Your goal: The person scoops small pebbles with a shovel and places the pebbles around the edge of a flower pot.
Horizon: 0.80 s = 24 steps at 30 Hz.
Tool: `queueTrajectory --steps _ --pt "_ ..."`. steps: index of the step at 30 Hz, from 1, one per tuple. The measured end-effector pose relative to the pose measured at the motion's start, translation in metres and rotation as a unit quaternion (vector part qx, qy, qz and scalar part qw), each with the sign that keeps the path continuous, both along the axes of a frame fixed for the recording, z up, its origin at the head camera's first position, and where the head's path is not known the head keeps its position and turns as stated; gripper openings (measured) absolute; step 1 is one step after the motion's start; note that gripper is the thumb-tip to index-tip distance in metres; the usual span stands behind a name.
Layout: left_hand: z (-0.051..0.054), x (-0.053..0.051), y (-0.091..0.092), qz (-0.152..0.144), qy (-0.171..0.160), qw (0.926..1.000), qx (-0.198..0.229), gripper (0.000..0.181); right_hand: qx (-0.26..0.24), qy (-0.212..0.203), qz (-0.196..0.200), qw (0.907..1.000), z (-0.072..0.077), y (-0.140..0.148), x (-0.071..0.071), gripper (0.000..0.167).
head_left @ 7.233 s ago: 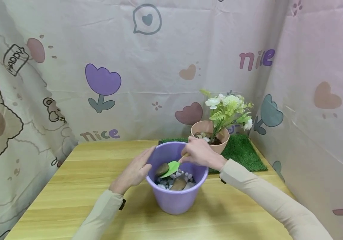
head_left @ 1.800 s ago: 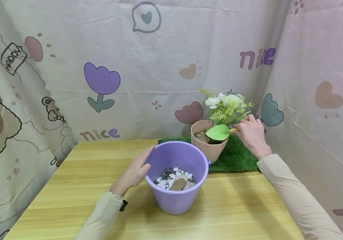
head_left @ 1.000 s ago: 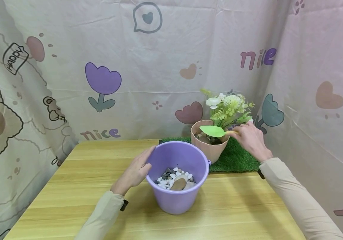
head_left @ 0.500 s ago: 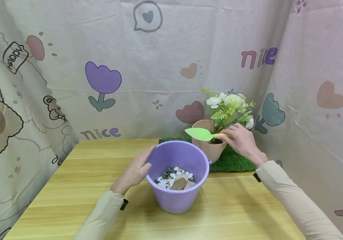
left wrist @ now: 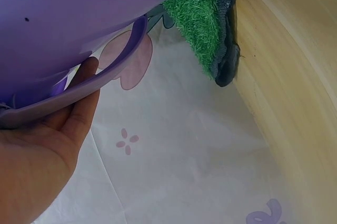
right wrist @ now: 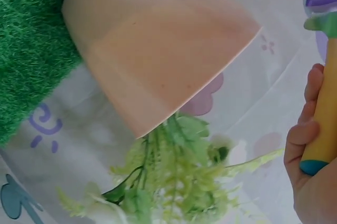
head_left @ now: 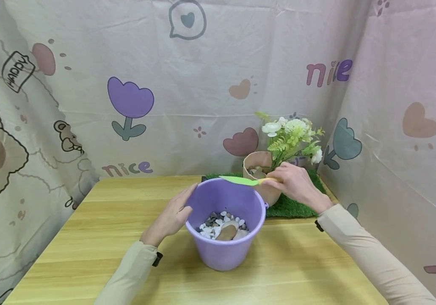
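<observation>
A purple bucket (head_left: 223, 254) stands on the table with white and grey pebbles (head_left: 212, 226) and a larger brown stone (head_left: 227, 232) inside. My left hand (head_left: 169, 217) rests against the bucket's left side, fingers extended; in the left wrist view the bucket's handle (left wrist: 73, 93) passes across those fingers. Held in my right hand (head_left: 294, 183) is a small toy trowel by its yellow handle (right wrist: 327, 103). Its green blade (head_left: 241, 181) lies over the bucket's back rim, and no stone shows on it. Behind is a peach flowerpot (right wrist: 163, 45) with white artificial flowers (head_left: 292, 129).
The flowerpot sits on a green turf mat (head_left: 298, 205) at the back right of the wooden table (head_left: 126, 212). Stones (head_left: 257, 171) show inside the pot. A printed cloth (head_left: 187, 84) hangs behind and along both sides.
Earlier the trowel carried a brown stone up from the bucket, then tilted over the flowerpot. Since then my right hand has brought the trowel back left toward the bucket. My left hand stays put.
</observation>
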<state>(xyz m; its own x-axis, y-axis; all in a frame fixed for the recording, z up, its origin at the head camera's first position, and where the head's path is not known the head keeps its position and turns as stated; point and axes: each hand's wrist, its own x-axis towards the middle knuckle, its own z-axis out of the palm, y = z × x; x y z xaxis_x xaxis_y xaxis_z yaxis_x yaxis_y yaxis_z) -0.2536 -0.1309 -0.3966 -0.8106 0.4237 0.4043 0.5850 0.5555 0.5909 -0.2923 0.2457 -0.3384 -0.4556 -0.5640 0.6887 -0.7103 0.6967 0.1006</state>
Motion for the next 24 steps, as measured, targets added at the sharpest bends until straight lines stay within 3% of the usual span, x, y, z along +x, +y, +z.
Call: queueTrajectory --steps 8,15,24 --pt "-0.001 0.000 0.000 0.004 0.002 1.0000 -0.004 0.067 0.025 -0.010 0.060 0.9978 0.011 -0.016 0.007 0.019" --pt "-0.001 0.000 0.000 0.002 0.002 1.0000 -0.002 0.068 0.121 -0.058 0.036 0.9903 0.032 -0.034 0.015 0.026" --pt "0.000 -0.001 0.000 0.000 0.002 1.0000 0.002 0.067 0.227 -0.112 0.023 0.9673 0.049 -0.050 0.023 0.031"
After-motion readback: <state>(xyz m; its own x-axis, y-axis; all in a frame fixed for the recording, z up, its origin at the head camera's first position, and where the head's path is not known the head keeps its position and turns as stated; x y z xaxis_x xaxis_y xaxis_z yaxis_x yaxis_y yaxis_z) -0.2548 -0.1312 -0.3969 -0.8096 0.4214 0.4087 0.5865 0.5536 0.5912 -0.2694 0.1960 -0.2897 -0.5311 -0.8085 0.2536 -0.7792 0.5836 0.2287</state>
